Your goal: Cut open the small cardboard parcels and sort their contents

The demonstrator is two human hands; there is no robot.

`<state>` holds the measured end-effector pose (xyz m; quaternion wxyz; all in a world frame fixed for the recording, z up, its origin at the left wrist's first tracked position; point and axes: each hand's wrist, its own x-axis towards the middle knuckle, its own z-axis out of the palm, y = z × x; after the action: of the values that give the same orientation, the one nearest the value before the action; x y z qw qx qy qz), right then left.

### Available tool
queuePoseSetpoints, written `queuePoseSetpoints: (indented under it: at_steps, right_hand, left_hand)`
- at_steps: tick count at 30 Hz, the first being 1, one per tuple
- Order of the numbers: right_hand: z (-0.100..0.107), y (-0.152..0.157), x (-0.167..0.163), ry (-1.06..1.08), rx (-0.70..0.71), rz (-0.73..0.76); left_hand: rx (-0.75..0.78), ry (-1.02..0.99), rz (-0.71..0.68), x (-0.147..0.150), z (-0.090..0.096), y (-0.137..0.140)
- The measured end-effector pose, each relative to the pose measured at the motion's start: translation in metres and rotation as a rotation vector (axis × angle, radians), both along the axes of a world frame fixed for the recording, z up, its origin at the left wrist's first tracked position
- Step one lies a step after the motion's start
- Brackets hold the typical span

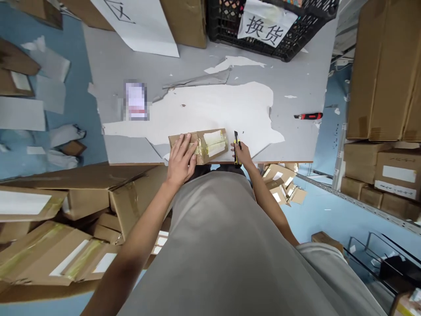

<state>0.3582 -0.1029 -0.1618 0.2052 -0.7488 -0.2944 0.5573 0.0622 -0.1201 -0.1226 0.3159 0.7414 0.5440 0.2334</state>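
A small brown cardboard box with white labels and yellowish tape lies at the table's near edge. My left hand rests on its left part, fingers stretched out over the cardboard. Just right of the box, my right hand is closed around a black and yellow utility knife. The knife's tip points away from me, and a small gap separates it from the box. Under both lies a worn white patch on the grey table.
A red and black utility knife lies at the table's right. A blurred-out item lies left. At the back stand a black crate and a cardboard box. Large cartons crowd the left; stacked boxes fill the right.
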Motion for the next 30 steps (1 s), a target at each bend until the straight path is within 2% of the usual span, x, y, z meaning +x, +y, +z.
queuePoseSetpoints:
  at_steps: [3, 6, 8, 11, 14, 17, 19, 21, 23, 27, 30]
  right_hand:
    - [-0.004, 0.0, -0.015, 0.094, 0.034, 0.004]
    - [0.008, -0.005, -0.012, 0.078, 0.086, 0.012]
    - [0.018, -0.011, 0.0, 0.011, 0.134, 0.011]
    - [0.032, -0.02, 0.026, -0.156, 0.188, 0.036]
    - [0.043, -0.024, 0.048, -0.314, 0.192, 0.086]
    - [0.055, -0.022, 0.058, -0.394, 0.196, 0.167]
    - [0.067, -0.018, 0.055, -0.468, 0.255, 0.244]
    - [0.081, -0.011, 0.045, -0.541, 0.342, 0.351]
    - [0.095, -0.002, 0.028, -0.549, 0.387, 0.522]
    - [0.112, 0.02, -0.016, -0.531, 0.283, 1.011]
    - [0.113, 0.034, -0.041, -0.628, 0.202, 1.288]
  left_hand:
    - [-0.015, 0.014, 0.1, -0.009, 0.011, -0.009]
    - [-0.039, 0.011, 0.23, -0.005, 0.018, -0.012]
    - [-0.069, -0.025, 0.282, 0.003, 0.016, -0.009]
    - [-0.165, -0.159, 0.277, 0.021, 0.0, 0.002]
    - [-0.288, -0.302, 0.234, 0.04, -0.026, 0.016]
    - [-0.356, -0.346, 0.237, 0.048, -0.048, 0.026]
    - [-0.366, -0.359, 0.227, 0.046, -0.056, 0.029]
    - [-0.361, -0.379, 0.187, 0.04, -0.059, 0.029]
    - [-0.365, -0.391, 0.146, 0.034, -0.059, 0.028]
    - [-0.405, -0.412, 0.121, 0.029, -0.064, 0.024]
    - [-0.408, -0.44, 0.121, 0.029, -0.071, 0.023]
